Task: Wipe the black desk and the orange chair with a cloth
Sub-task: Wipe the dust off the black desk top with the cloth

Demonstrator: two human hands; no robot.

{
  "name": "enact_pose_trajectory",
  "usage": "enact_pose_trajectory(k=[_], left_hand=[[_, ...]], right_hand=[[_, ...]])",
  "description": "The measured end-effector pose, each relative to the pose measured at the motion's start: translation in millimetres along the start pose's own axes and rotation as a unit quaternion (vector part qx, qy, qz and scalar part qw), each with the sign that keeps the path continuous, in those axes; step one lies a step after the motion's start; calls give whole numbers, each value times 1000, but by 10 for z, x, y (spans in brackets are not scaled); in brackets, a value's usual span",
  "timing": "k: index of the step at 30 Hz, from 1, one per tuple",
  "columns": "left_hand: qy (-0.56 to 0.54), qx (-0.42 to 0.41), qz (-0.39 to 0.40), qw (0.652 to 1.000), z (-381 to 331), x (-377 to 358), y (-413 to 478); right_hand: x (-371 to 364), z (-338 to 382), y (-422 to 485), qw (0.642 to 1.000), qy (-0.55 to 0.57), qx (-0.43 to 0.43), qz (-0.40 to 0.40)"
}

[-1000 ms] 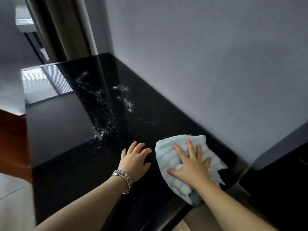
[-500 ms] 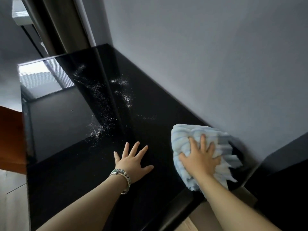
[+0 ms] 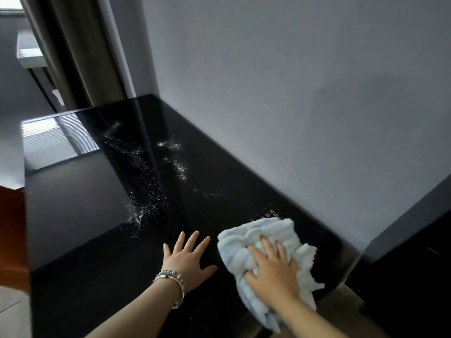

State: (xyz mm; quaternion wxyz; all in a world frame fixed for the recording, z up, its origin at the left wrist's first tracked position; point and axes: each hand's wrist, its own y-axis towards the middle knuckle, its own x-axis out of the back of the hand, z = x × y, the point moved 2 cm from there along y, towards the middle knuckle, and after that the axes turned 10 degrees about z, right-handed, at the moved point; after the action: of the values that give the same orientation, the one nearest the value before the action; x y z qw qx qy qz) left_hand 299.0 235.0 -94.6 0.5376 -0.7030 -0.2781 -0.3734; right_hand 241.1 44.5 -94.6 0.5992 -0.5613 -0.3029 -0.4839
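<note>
On the near right part of the black desk (image 3: 85, 228), the right hand (image 3: 272, 267) lies palm down on the cloth (image 3: 240, 247), fingers lightly bent into its folds and a pleat gathered by the thumb; we class this as a pressing grip. Half a second ago the same hand had carried the cloth outward, close to the wall (image 3: 292, 93). It now sits back beside the left hand (image 3: 189, 262), just apart from it, and a small printed mark on the desk shows just beyond the cloth's far edge. We read this as a return stroke in a back-and-forth wipe confined to this corner. The left hand is open, fingers spread flat on the desk as a brace, with a beaded bracelet (image 3: 170, 280) at the wrist; its post is unchanged. The cloth is bunched rather than flat. Its long axis runs from the desk's near edge away toward the wall, roughly in line with the right forearm, the broad end pointing away and the ragged tail at the near edge. Farther out, the white powder (image 3: 144, 191) lies as it did a second ago, untouched. We judge the desk barely begun, and the orange chair (image 3: 12, 240), only partly in view at far left, not yet started.
</note>
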Motion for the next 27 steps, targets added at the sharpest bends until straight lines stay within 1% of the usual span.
enact_pose_trajectory(k=[1, 2, 3, 4, 5, 6, 7, 8, 9, 10, 11, 12, 13, 14, 15, 16, 17, 18, 19, 20, 21, 23, 24, 25, 26, 27], left_hand=[[-1, -1, -1, 1000, -3, 0, 3], [-1, -3, -2, 1000, 1, 1, -1], [0, -4, -2, 1000, 5, 3, -9], [3, -7, -4, 1000, 12, 11, -12], [8, -11, -5, 1000, 26, 18, -17], [12, -14, -6, 1000, 40, 22, -23], [13, -15, -7, 1000, 49, 21, -28], [13, -15, -9, 1000, 56, 20, -34], [12, -15, -9, 1000, 58, 18, -35], [11, -14, -9, 1000, 60, 17, -29], [10, -14, -8, 1000, 58, 20, -22], [8, -14, -9, 1000, 55, 26, -17], [6, -15, -11, 1000, 54, 30, -14], [3, -15, -14, 1000, 55, 34, -14], [-1, -16, -16, 1000, 57, 34, -17], [-3, -18, -17, 1000, 57, 35, -19], [-1, -19, -16, 1000, 57, 39, -24], [2, -20, -12, 1000, 60, 42, -27], [5, -19, -9, 1000, 63, 46, -27], [5, -19, -6, 1000, 64, 49, -24], [5, -19, -3, 1000, 60, 49, -28], [8, -17, -7, 1000, 59, 46, -30], [13, -14, -13, 1000, 64, 45, -29], [18, -13, -19, 1000, 71, 40, -31], [22, -13, -22, 999, 76, 36, -35], [23, -13, -20, 999, 78, 22, -34]], right_hand=[[-67, 38, -56, 998, -13, 49, 24], [-70, 11, -80, 996, -12, 82, 23], [-43, -104, -21, 995, -10, 95, -4], [24, -254, 65, 995, -7, 82, -51], [93, -432, 171, 996, -5, 27, -82], [185, -611, 272, 994, 26, -47, -96], [273, -739, 348, 984, 89, -117, -103], [315, -799, 405, 968, 149, -170, -103], [333, -762, 427, 955, 174, -214, -105], [292, -638, 415, 958, 138, -230, -99], [257, -444, 358, 972, 87, -205, -78], [183, -221, 288, 986, 59, -144, -58], [85, -27, 201, 997, 26, -64, -32], [20, 109, 97, 1000, 1, 27, -10], [-24, 147, 57, 994, -50, 99, -20], [7, 111, 54, 986, -71, 136, -64], [79, 7, 114, 983, -75, 122, -111], [166, -161, 226, 984, -56, 84, -146], [265, -356, 365, 985, -33, 17, -168], [354, -545, 490, 988, 10, -61, -144], [431, -674, 591, 982, 68, -124, -122], [526, -693, 742, 964, 122, -194, -136], [557, -566, 731, 960, 114, -202, -159], [546, -393, 696, 965, 98, -183, -163], [486, -206, 633, 977, 81, -131, -148], [365, -18, 527, 990, 53, -52, -116]])
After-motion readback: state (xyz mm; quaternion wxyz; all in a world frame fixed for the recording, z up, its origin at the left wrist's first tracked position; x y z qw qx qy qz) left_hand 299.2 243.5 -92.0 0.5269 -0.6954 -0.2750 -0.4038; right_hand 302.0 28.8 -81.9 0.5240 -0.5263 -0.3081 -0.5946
